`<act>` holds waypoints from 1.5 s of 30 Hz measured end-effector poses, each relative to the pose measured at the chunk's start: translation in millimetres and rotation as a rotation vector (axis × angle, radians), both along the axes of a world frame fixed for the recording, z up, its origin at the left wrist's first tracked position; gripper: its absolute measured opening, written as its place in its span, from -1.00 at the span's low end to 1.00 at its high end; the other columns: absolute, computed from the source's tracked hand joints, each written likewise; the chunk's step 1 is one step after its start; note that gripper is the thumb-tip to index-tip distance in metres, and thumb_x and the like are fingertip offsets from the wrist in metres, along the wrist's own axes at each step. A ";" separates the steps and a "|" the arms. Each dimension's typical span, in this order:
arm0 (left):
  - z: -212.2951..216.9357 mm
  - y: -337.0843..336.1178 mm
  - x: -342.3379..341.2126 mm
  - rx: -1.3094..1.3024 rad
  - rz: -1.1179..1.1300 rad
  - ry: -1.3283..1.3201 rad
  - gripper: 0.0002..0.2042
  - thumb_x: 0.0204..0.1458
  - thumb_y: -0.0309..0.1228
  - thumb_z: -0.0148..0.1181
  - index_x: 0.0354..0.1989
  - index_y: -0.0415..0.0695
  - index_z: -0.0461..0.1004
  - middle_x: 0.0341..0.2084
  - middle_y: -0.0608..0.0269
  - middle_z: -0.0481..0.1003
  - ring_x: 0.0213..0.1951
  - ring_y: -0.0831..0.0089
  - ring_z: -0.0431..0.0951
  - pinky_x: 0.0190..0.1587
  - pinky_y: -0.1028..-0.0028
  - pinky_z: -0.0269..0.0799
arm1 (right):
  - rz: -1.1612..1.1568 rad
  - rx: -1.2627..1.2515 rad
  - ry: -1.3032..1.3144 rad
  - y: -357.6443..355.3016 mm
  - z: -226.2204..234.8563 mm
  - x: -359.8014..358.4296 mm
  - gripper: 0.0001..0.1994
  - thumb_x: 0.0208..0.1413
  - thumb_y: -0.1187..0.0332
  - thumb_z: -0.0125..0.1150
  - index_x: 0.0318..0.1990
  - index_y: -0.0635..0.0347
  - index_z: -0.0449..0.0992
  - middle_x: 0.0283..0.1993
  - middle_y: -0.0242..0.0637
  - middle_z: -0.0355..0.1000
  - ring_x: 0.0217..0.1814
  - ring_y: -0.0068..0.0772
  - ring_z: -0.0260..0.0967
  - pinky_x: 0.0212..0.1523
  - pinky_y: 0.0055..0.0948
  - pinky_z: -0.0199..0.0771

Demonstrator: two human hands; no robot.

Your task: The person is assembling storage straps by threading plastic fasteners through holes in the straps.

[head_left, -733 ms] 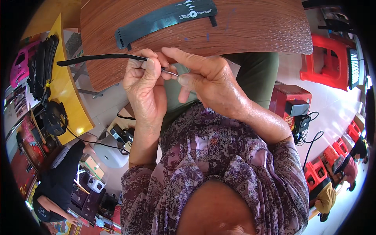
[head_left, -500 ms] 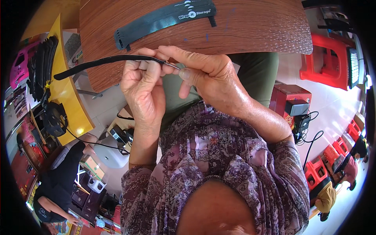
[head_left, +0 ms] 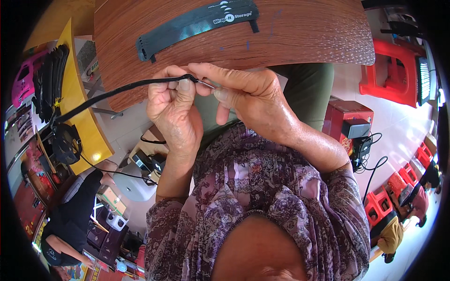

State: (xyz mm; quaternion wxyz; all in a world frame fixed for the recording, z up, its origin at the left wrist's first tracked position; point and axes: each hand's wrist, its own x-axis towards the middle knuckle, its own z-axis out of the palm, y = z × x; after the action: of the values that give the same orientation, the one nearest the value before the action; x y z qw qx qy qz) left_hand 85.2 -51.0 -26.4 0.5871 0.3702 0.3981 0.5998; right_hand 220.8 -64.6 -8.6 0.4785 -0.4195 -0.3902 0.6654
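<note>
Both hands meet just below the near edge of the wooden bench [head_left: 304, 37]. The left hand [head_left: 173, 110] pinches the end of a black strap [head_left: 117, 91], which trails away to the left. The right hand [head_left: 246, 96] grips a thin metal pin [head_left: 206, 85] at that same end. Judged step: fitting pin to strap end. This calls for fine alignment. A second black strap [head_left: 197, 23] lies on the bench, far side.

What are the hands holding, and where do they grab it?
Both hands pinch a thin black cord at its near end: left hand grips the cord, right hand pinches its tip.
</note>
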 end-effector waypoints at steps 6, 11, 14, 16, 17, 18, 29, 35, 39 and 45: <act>1.7 -1.5 2.7 0.015 0.040 0.039 -0.84 0.03 -0.54 0.09 -0.22 -0.23 0.34 -0.45 0.28 0.37 -0.40 0.50 0.41 -0.26 0.54 0.37 | -0.013 0.073 -0.071 -0.4 -0.9 -0.2 -0.62 0.05 0.65 -0.09 0.01 0.10 0.44 -0.32 -0.39 0.45 -0.62 -0.73 0.16 -0.53 -0.69 0.33; 3.3 5.7 3.9 0.031 0.073 0.046 -0.84 -0.02 -0.56 0.15 -0.26 -0.27 0.37 -0.35 0.17 0.42 -0.45 0.50 0.44 -0.32 0.59 0.37 | -0.017 0.083 -0.082 -1.2 -0.2 1.6 -0.63 0.04 0.66 -0.05 -0.01 0.13 0.45 -0.31 -0.39 0.45 -0.59 -0.70 0.21 -0.52 -0.69 0.34; 2.2 5.3 0.0 -0.003 0.043 0.002 -0.84 -0.05 -0.57 0.17 -0.28 -0.28 0.38 -0.32 0.15 0.42 -0.46 0.49 0.43 -0.35 0.58 0.37 | -0.034 0.021 -0.019 -0.2 -2.6 0.9 -0.65 0.04 0.66 -0.01 -0.02 0.14 0.46 -0.33 -0.38 0.47 -0.61 -0.69 0.25 -0.56 -0.71 0.31; -0.3 3.5 -2.6 -0.041 0.028 -0.040 -0.84 -0.06 -0.57 0.18 -0.29 -0.28 0.39 -0.30 0.14 0.42 -0.46 0.48 0.43 -0.37 0.57 0.37 | -0.049 -0.025 0.039 2.7 1.6 2.8 -0.66 0.05 0.64 -0.02 -0.03 0.13 0.47 -0.41 -0.37 0.47 -0.65 -0.71 0.23 -0.62 -0.73 0.27; -3.9 3.3 -4.1 -0.028 -0.011 -0.077 -0.83 -0.06 -0.58 0.18 -0.28 -0.28 0.39 -0.30 0.14 0.42 -0.47 0.47 0.44 -0.38 0.56 0.37 | 0.025 -0.136 0.018 5.9 9.2 9.0 -0.66 0.05 0.62 -0.03 -0.02 0.12 0.47 -0.50 -0.38 0.44 -0.69 -0.74 0.19 -0.67 -0.74 0.19; -5.6 3.3 -4.8 -0.015 -0.049 -0.115 -0.83 -0.07 -0.59 0.19 -0.28 -0.28 0.39 -0.30 0.13 0.42 -0.48 0.46 0.44 -0.40 0.56 0.37 | 0.100 -0.246 -0.005 8.2 14.2 13.5 -0.65 0.05 0.60 -0.04 -0.02 0.10 0.46 -0.59 -0.38 0.42 -0.74 -0.77 0.15 -0.73 -0.75 0.12; -4.9 9.3 -14.8 0.011 -0.066 -0.069 -0.82 -0.11 -0.62 0.21 -0.30 -0.29 0.39 -0.30 0.11 0.42 -0.47 0.47 0.46 -0.38 0.55 0.42 | 0.121 -0.270 0.056 3.2 9.2 8.9 -0.62 0.03 0.60 -0.06 0.01 0.08 0.44 -0.70 -0.37 0.37 -0.78 -0.81 0.09 -0.78 -0.76 0.03; -8.9 12.5 -13.5 0.083 -0.050 -0.022 -0.81 -0.11 -0.61 0.22 -0.30 -0.29 0.38 -0.33 0.12 0.43 -0.47 0.48 0.46 -0.41 0.55 0.42 | 0.079 -0.272 0.039 3.3 10.4 7.7 -0.69 -0.01 0.61 0.01 -0.08 0.21 0.49 -0.68 -0.36 0.40 -0.67 -0.73 0.27 -0.68 -0.70 0.19; -2.2 12.9 -14.2 -0.048 -0.078 -0.046 -0.73 -0.11 -0.58 0.24 -0.23 -0.30 0.34 -0.41 0.17 0.43 -0.49 0.51 0.43 -0.43 0.56 0.39 | 0.065 -0.258 0.056 3.2 12.9 5.9 -0.71 0.00 0.58 0.02 -0.09 0.21 0.50 -0.68 -0.38 0.39 -0.67 -0.74 0.27 -0.68 -0.71 0.18; -1.3 0.0 -8.0 0.019 0.174 0.170 -0.74 -0.11 -0.60 0.25 -0.24 -0.30 0.35 -0.49 0.28 0.41 -0.54 0.61 0.37 -0.44 0.66 0.35 | 0.049 -0.277 0.009 6.0 16.9 2.8 -0.73 0.01 0.56 0.04 -0.12 0.22 0.52 -0.69 -0.38 0.39 -0.68 -0.74 0.26 -0.67 -0.71 0.19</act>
State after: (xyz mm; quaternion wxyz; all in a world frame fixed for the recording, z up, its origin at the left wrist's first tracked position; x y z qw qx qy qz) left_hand 77.2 -51.0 -27.7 0.4934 0.3894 0.4712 0.6188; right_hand 223.6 -58.6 8.4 0.4010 -0.4690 -0.3026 0.7264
